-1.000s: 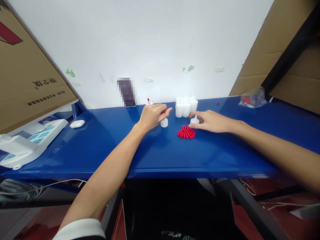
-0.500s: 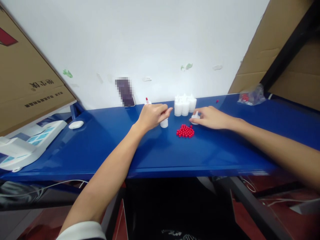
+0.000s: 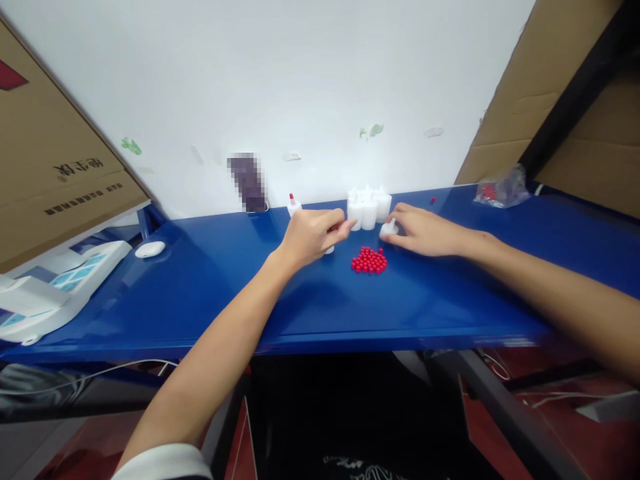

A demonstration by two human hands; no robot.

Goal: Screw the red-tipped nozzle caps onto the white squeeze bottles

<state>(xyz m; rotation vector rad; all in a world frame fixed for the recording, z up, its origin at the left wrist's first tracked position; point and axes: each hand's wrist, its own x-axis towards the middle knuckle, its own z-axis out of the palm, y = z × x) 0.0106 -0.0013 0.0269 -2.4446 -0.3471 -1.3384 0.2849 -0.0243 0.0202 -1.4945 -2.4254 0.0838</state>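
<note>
My left hand point(image 3: 315, 235) is closed, with thumb and forefinger drawn together, above the table; what lies between the fingers is hidden. Just under it shows the base of a white object point(image 3: 329, 251), mostly covered by the hand. Behind the wrist a white bottle with a red tip cap point(image 3: 294, 205) stands. My right hand point(image 3: 423, 230) has thumb and fingers around a small white nozzle bottle point(image 3: 388, 231), its pointed spout showing between them. Between the hands is a pile of small red caps point(image 3: 369, 260). A cluster of several white nozzle bottles point(image 3: 369, 212) stands behind it.
A phone point(image 3: 248, 183) leans on the wall. A white case point(image 3: 150, 249) and a white device point(image 3: 65, 287) are at the left, by a cardboard box point(image 3: 60, 147). At the right are a loose red cap point(image 3: 433, 200) and a plastic bag point(image 3: 501, 192) with red pieces.
My left hand has shifted slightly right, covering more of the white object below. The bottle in my right hand has moved a little back and left. The view has shifted slightly.
</note>
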